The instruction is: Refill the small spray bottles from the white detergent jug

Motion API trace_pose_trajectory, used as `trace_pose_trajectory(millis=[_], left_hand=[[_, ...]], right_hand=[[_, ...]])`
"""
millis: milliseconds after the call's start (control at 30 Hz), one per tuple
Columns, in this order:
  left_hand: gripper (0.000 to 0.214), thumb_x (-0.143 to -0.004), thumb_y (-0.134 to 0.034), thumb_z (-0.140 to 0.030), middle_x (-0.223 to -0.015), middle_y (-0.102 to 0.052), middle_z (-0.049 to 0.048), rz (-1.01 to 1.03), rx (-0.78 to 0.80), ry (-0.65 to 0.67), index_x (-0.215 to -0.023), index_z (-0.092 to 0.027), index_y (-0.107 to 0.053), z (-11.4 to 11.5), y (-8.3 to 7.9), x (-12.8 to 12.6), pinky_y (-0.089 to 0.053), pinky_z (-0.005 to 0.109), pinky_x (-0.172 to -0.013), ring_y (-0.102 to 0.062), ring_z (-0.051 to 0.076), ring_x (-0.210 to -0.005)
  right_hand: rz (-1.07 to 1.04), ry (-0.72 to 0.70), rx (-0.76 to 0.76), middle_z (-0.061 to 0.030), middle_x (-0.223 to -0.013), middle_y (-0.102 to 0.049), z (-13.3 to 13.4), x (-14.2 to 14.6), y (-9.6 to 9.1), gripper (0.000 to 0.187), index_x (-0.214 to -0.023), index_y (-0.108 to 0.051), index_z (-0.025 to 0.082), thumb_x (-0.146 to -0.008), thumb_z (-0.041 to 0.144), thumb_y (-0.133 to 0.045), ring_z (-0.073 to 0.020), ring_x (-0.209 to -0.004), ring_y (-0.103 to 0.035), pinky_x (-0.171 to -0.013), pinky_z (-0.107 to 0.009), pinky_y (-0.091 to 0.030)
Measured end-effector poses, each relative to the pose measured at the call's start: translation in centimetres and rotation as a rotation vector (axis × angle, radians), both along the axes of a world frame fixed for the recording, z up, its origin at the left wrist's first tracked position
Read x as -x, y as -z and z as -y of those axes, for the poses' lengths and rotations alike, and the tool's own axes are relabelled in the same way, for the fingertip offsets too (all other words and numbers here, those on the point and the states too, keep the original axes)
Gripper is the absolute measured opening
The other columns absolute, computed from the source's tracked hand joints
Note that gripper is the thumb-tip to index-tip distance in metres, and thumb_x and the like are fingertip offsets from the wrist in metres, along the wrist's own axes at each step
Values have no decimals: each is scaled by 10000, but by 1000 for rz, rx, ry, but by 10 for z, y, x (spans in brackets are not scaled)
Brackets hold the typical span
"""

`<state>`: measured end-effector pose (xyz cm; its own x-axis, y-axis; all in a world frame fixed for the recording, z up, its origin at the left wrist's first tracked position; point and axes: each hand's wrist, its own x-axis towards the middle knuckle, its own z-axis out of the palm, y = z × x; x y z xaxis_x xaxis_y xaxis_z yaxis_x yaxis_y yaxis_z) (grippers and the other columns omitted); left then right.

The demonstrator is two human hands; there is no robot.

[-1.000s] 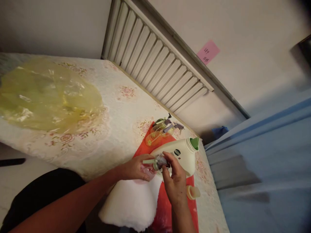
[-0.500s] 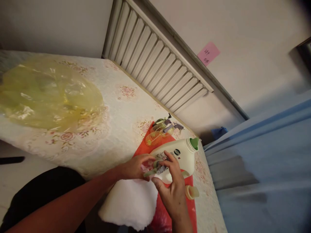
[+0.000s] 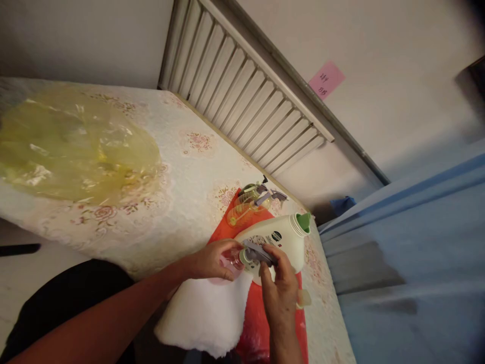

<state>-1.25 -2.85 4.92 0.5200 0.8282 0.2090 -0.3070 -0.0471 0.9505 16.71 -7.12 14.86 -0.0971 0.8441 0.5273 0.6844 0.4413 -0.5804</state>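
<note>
A small clear, pinkish spray bottle (image 3: 233, 259) lies tilted in my left hand (image 3: 208, 262), whose fingers wrap round its body. Its grey trigger head (image 3: 256, 252) points right, and my right hand (image 3: 280, 283) pinches it between thumb and fingers. Just behind both hands is a large cream jug (image 3: 286, 237) with a green spout at its mouth, leaning on its side. Beneath the bottle is a white fluffy cloth (image 3: 206, 316). A pale yellowish cap (image 3: 304, 298) is partly hidden by my right hand.
A red plastic sheet (image 3: 259, 323) lies under the jug. Other spray bottles (image 3: 242, 212) lie at its far end. A yellow plastic bag (image 3: 79, 146) rests on the flowered tablecloth (image 3: 182, 187) at left. A radiator (image 3: 246, 86) stands behind; a blue curtain (image 3: 397, 253) hangs at right.
My right hand's fingers have closed from a spread pose onto the grey trigger head. The head now points right, and my left hand stays round the bottle.
</note>
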Motion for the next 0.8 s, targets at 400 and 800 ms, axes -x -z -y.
trace_pose_trajectory(millis=[400, 800], left_hand=[[621, -616, -820, -240, -1152, -685, 67, 43, 12, -20, -1197, -206, -604, 3, -8, 2, -541, 368, -865, -649, 277, -1069], [685, -587, -863, -297, -1236, -641, 34, -139, -226, -171, -1231, -275, -633, -1, 8, 0, -469, 444, -999, -588, 342, -1165]], right_hand=[[151, 120, -172, -97, -1095, -616, -10, 3, 2, 339, -1219, -662, 212, -885, 236, -617, -194, -836, -635, -721, -364, -566], [-59, 48, 134, -128, -1334, -631, -4, 22, -1, 569, -1317, -602, 200, -775, 337, -711, -303, -1221, -589, -1014, -490, -490]])
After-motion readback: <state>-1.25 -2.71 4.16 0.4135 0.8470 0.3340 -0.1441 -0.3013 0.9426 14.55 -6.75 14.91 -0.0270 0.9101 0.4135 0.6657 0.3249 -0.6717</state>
